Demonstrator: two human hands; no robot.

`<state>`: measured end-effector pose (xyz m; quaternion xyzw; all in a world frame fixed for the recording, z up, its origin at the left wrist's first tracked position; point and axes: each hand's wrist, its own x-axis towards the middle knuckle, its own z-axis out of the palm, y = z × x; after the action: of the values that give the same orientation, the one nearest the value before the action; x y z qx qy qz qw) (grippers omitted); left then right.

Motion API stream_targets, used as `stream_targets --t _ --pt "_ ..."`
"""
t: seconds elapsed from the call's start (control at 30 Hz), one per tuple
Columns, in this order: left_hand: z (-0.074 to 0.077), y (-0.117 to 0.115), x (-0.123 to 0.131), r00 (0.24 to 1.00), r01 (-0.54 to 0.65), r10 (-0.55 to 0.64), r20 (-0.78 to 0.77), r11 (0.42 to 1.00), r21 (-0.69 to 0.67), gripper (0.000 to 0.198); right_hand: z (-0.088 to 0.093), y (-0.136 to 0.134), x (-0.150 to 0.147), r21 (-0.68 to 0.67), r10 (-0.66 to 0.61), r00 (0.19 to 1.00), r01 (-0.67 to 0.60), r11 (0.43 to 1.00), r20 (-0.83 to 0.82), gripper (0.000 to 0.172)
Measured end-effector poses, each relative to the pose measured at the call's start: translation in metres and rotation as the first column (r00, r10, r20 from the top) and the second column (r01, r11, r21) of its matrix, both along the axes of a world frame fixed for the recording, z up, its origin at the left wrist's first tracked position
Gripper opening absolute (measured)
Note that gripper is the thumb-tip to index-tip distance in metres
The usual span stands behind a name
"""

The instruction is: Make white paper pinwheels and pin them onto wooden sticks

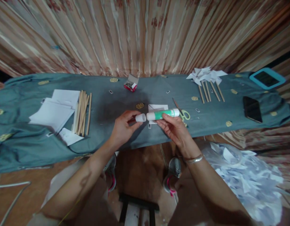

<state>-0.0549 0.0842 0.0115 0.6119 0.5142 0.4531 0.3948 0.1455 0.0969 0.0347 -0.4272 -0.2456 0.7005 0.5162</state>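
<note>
My left hand [124,127] pinches a white cap [141,118] between thumb and fingers. Just to its right, my right hand [177,129] grips a green and white glue stick [160,115], held level with its white end facing the cap. A small gap shows between cap and stick. Beneath the glue stick lies a piece of white paper [159,107] on the cloth, partly hidden by it. Scissors with light green handles [185,115] rest right behind my right hand, their blades pointing away.
A blue-green cloth [112,131] covers the table. White sheets [53,113] and wooden sticks [82,113] lie left; a red box of small metal pieces [130,84] sits behind. Paper pinwheels [206,75], a phone [252,109] and a blue-framed device [267,78] are right. Below stands a bag of paper pieces [248,179].
</note>
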Motion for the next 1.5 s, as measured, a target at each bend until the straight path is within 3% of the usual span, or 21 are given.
stream_targets --t 0.27,0.8,1.2,1.5 --pt "0.007 -0.004 -0.001 0.993 0.027 -0.016 -0.113 0.995 0.091 0.029 -0.002 0.0 -0.001 0.008 0.025 0.999 -0.025 1.0 0.033 0.025" --pt "-0.002 -0.004 0.001 0.991 0.052 -0.027 -0.135 0.982 0.181 0.029 -0.003 0.0 0.0 0.023 0.034 0.991 -0.038 0.999 0.128 0.03" --pt "0.003 -0.008 -0.002 0.955 0.071 0.051 -0.294 0.917 0.392 0.021 -0.005 -0.003 -0.018 -0.045 0.036 0.995 -0.032 0.998 0.095 0.032" --pt "0.007 -0.011 -0.008 0.948 0.064 0.044 -0.314 0.944 0.325 0.028 -0.011 -0.008 -0.039 0.015 0.14 0.981 -0.143 0.99 0.133 0.037"
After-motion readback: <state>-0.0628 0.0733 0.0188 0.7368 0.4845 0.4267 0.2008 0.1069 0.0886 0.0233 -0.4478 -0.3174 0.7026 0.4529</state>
